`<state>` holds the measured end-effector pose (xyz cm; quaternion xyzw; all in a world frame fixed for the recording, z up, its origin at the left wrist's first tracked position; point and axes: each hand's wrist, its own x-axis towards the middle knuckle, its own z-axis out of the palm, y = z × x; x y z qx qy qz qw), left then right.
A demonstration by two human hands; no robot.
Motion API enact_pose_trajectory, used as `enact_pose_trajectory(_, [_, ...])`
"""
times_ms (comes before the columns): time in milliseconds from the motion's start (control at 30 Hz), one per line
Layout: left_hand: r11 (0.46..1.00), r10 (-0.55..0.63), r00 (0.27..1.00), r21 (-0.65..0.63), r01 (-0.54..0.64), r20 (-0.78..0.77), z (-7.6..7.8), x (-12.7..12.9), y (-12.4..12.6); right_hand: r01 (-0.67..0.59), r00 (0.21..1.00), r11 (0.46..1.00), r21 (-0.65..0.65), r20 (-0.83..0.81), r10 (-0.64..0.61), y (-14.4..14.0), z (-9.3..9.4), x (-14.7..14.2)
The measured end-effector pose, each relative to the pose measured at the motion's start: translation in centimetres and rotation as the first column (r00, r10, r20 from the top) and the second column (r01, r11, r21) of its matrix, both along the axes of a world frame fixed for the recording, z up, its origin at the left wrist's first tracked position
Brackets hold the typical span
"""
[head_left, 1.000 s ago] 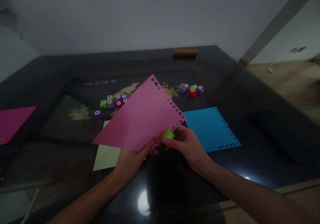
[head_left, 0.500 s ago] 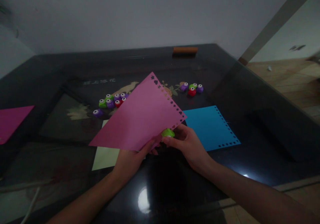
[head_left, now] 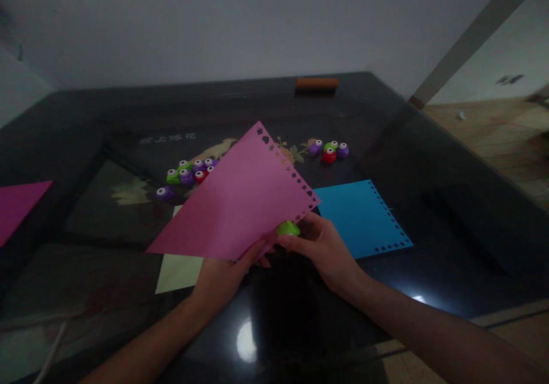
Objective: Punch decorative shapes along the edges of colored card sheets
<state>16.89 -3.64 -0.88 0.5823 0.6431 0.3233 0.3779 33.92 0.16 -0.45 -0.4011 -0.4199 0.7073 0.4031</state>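
A pink sheet of paper (head_left: 231, 201) is held tilted above the table, with star and heart shapes punched along its right edge. My left hand (head_left: 229, 272) grips its lower edge, thumb on top and fingers underneath. In my right hand (head_left: 319, 238) is a green craft punch (head_left: 288, 228), pinched at the paper's lower right edge. The thumb covers part of the punch, so whether its jaws are pressed is hidden. Below the pink paper lies a pale green sheet (head_left: 178, 272), partly covered. A blue sheet (head_left: 360, 218) with punched edges rests right of my right hand.
Several green, purple and red punches (head_left: 186, 177) cluster behind the pink paper at left. Another group of punches (head_left: 329, 150) sits farther right. A magenta sheet (head_left: 21, 206) lies at far left. An orange-brown cylinder (head_left: 317, 84) is by the wall on the dark glossy table (head_left: 266, 101).
The pink paper's left corner has shifted slightly left and down. Both hands and the green punch hold nearly the same position. The view has moved a little.
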Motion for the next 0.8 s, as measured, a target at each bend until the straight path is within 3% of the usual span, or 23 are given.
enact_pose_trajectory(800, [1.0,0.008,1.0,0.011,-0.008,-0.023,0.05,0.16,-0.11,-0.003,0.999,1.0,0.009,-0.042,0.004,-0.05,0.04,0.01])
